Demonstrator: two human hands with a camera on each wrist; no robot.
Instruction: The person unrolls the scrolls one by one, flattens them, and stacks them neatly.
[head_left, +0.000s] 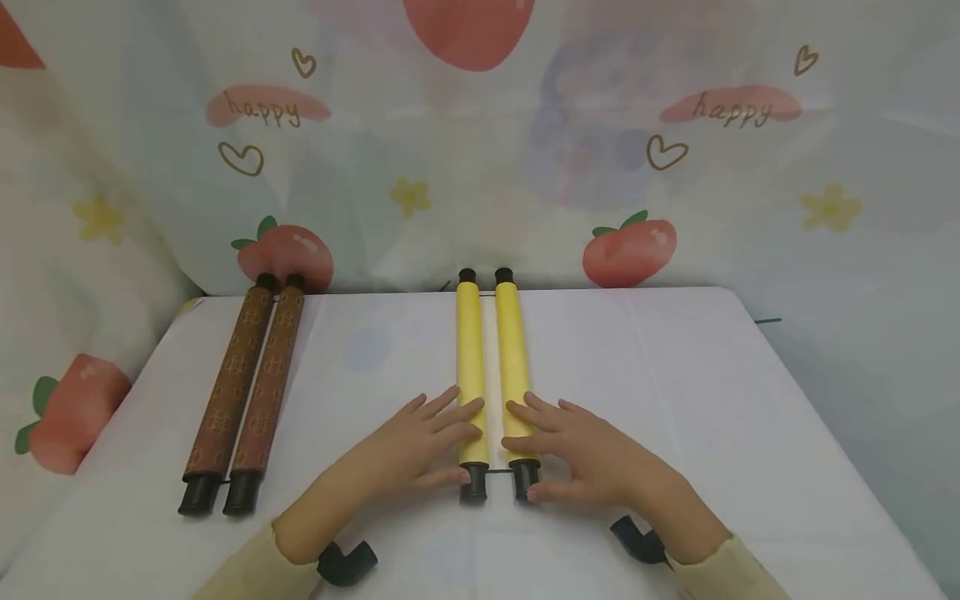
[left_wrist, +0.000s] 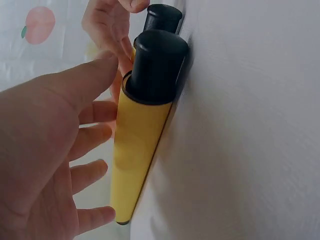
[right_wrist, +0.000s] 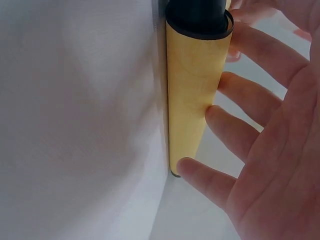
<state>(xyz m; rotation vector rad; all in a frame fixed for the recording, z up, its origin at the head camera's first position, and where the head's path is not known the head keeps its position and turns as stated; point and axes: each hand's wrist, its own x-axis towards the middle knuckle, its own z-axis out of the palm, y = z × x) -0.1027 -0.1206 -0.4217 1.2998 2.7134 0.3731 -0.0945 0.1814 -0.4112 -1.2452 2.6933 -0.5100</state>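
A yellow scroll, rolled in from both sides, lies on the table in the head view. Its left roll (head_left: 470, 350) and right roll (head_left: 512, 350) stand side by side with a narrow pale strip between, and black knobs cap their ends. My left hand (head_left: 412, 450) has its fingers spread at the near part of the left roll. Mirroring it, my right hand (head_left: 592, 454) reaches its spread fingers to the right roll. In the left wrist view the thumb (left_wrist: 95, 77) is beside the black knob (left_wrist: 157, 65). Fingertips (right_wrist: 215, 112) meet the yellow roll (right_wrist: 195, 90) in the right wrist view.
A brown patterned scroll (head_left: 247, 375) with black knobs, likewise rolled from both sides, lies on the left of the white table (head_left: 652, 375). A printed curtain (head_left: 480, 150) hangs behind the back edge. Black curved pieces (head_left: 348, 564) show by both wrists.
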